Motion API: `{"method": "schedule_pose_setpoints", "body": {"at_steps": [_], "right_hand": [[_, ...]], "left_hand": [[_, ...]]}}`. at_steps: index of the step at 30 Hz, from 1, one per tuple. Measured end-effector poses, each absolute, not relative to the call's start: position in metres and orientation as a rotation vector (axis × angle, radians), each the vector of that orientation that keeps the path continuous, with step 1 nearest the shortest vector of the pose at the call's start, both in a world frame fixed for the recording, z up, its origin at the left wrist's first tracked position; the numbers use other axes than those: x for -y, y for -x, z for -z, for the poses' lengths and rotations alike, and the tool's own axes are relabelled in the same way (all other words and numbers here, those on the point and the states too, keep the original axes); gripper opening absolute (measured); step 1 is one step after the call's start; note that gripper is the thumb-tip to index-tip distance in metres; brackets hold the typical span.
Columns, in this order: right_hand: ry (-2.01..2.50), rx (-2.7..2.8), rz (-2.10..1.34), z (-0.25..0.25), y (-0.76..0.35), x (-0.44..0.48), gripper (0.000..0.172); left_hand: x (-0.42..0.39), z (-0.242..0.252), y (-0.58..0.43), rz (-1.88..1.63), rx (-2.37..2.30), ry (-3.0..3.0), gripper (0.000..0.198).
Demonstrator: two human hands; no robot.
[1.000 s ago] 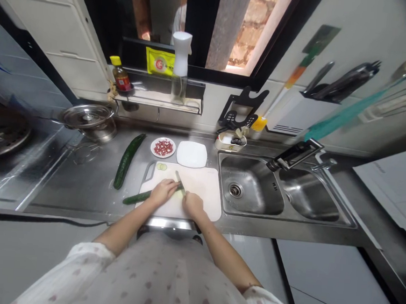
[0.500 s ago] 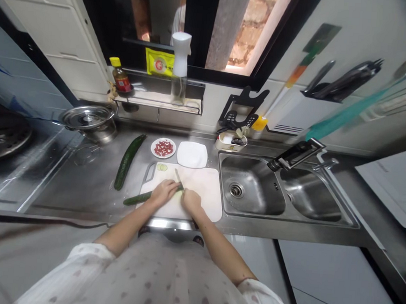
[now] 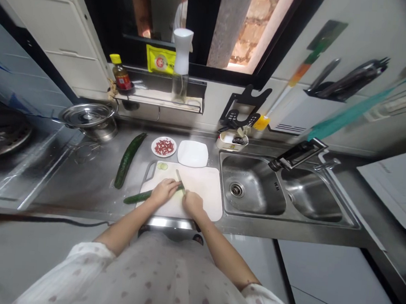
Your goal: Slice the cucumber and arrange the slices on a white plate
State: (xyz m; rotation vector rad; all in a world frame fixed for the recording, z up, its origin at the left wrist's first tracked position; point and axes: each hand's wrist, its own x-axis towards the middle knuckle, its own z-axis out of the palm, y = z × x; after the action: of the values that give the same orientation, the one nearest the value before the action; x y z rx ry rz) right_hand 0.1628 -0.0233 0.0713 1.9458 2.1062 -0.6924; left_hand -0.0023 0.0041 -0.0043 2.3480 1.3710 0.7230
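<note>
Presently: cucumber (image 3: 138, 197), near-left edge of white cutting board (image 3: 205, 189) on steel counter (image 3: 88, 185); left hand (image 3: 164, 191), grip curled over it; right hand (image 3: 192, 202), grip closed around knife (image 3: 179, 180), blade at cucumber's cut end.

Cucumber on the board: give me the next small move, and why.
Probably slide the left hand back along the long dark green cucumber, then slice again: the steel knife in the right hand sits close by those fingers, and much cucumber is uncut.

A whole cucumber (image 3: 129, 159), a dish of red pieces (image 3: 164, 146) and a white plate (image 3: 192, 153) lie near the sink (image 3: 256, 186).
</note>
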Motion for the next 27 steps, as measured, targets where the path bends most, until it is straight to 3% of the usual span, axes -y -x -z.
{"method": "schedule_pose_setpoints", "body": {"at_steps": [27], "right_hand": [[-1.994, -2.084, 0.677, -0.058, -0.151, 0.014, 0.034]], "left_hand": [[-0.003, 0.006, 0.003, -0.73, -1.367, -2.323, 0.03]]}}
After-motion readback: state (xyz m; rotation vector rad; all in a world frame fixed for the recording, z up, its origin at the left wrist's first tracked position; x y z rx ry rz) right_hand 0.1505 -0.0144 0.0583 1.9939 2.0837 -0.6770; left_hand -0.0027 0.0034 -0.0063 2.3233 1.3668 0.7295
